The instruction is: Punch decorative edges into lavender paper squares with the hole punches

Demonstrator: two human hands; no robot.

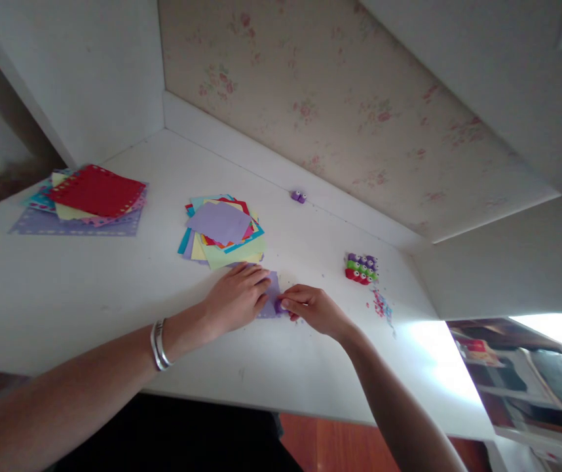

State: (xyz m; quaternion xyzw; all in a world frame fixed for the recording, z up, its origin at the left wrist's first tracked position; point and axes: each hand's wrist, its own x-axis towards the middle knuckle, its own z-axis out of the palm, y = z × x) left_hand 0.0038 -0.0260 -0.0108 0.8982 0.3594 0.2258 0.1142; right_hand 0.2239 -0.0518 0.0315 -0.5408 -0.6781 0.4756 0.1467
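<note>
White desk [89, 295], set against a floral panel [350, 85]; reddish floor [340, 446] below. Purple sheet [272, 283] lies mid-desk, just in front of the paper pile [222, 223]. Left hand [239, 298] — palm down, fingers extended — rests on the sheet; right hand [313, 308] pinches a small purple item [279, 306] at its right edge. Scraps [380, 305] lie scattered near coloured blocks [361, 268].
</note>
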